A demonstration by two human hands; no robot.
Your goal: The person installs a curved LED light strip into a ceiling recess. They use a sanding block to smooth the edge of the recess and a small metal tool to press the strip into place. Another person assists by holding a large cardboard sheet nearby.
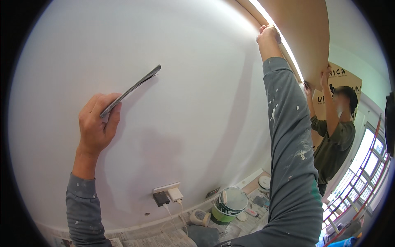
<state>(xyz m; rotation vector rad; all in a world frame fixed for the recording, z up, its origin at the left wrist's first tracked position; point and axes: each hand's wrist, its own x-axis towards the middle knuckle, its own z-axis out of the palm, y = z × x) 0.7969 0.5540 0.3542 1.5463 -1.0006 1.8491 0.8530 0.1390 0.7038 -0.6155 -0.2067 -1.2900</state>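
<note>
Against the white wall [197,94], my left hand [98,119] is closed around a folded dark grey sheet [135,88] that looks like sandpaper. The sheet sticks out up and to the right from between thumb and fingers, seen nearly edge-on. My right arm reaches high across the view in a paint-spotted grey sleeve. At its end my right hand [269,33] is curled shut beside a bright light strip [284,39] along the edge of a tan panel [302,37]. What its fingers hold, if anything, is hidden.
At right a co-worker [335,131] raises both hands to the panel's edge. Below, newspaper [164,238] covers a ledge with a green-and-white bucket [222,215], a tape roll [200,217] and other tools. Plugged chargers [168,195] hang cables there. A red ladder [362,201] stands by the window.
</note>
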